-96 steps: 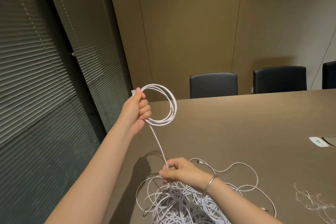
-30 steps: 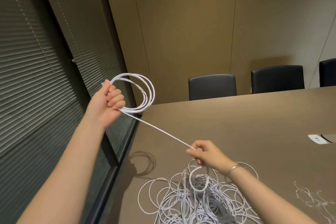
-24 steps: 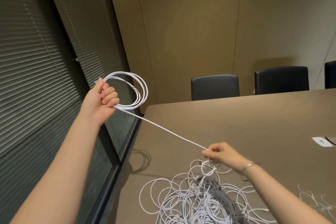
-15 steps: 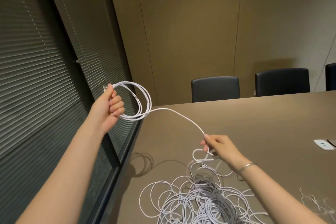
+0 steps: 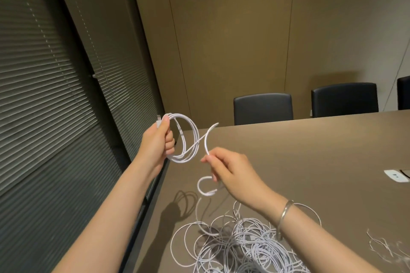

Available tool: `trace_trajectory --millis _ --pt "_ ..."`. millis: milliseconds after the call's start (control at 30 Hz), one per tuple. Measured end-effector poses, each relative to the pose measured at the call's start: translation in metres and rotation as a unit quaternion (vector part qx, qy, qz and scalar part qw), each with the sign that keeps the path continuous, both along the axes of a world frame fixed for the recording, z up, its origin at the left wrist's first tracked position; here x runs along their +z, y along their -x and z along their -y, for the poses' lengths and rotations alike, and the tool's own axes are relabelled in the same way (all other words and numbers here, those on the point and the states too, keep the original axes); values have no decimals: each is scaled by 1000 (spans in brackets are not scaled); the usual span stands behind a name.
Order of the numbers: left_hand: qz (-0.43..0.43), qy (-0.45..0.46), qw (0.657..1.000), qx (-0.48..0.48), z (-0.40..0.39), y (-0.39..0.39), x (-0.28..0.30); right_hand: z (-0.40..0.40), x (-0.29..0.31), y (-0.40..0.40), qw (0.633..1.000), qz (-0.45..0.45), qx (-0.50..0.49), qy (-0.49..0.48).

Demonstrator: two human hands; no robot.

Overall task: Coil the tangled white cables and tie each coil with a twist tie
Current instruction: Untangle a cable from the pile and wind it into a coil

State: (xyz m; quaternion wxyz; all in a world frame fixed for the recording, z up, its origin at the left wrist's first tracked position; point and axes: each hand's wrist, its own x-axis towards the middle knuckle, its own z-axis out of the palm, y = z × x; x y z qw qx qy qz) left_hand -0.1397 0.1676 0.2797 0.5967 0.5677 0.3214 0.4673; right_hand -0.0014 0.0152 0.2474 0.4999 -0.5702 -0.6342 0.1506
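My left hand (image 5: 158,142) grips a coil of white cable (image 5: 187,137) and holds it up in the air over the table's left edge. A loose strand arcs from the coil to my right hand (image 5: 230,172), which pinches it close beside the coil; the cable's tail curls below that hand. A tangled pile of white cables (image 5: 239,244) lies on the brown table (image 5: 310,162) under my right forearm. Several white twist ties (image 5: 386,246) lie at the lower right.
Dark window blinds (image 5: 55,95) run along the left, close to the table's edge. Black chairs (image 5: 263,107) stand at the far side against a tan wall. A white socket plate (image 5: 396,176) sits in the table at the right.
My right hand has risen from the pile and come left toward the coil, bending the once taut strand into a loop. My left hand has moved right, closer to the table.
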Motion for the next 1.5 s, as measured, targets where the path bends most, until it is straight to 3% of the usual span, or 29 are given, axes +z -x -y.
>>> trace_trajectory --millis 100,200,300,433,533,633,700,867,1000,1100,1300,1500 --pt "-20 -19 1000 14 1 2 3 6 -1 4 991 130 -1 14" --pt "-16 -4 1000 -18 12 -5 0 5 -3 11 973 217 -62 -52" --pt "15 42 996 -82 27 -16 -3 1 -3 19 960 240 -97 -108" --pt "7 67 987 -143 44 -22 0 0 -3 21 965 225 -91 -102" --pt "-48 36 992 -115 49 -21 0 0 -1 20 956 260 -104 -83" --pt "-101 2 990 -98 52 -23 -5 0 0 22 912 359 -176 -87" --pt "-101 13 991 -86 53 -25 -7 0 -1 25 898 375 -218 -77" --pt "35 73 990 -119 45 -27 6 6 -24 27 957 231 -165 -55" --pt "172 151 965 -124 22 -17 16 2 -57 8 976 153 -151 22" --pt "213 181 951 -128 1 -5 19 -3 -79 -11 984 120 -120 57" --pt "241 169 953 -79 -26 20 28 -7 -119 -67 978 80 -151 120" --pt "273 156 949 -28 -46 54 37 -7 -157 -114 941 96 -191 264"
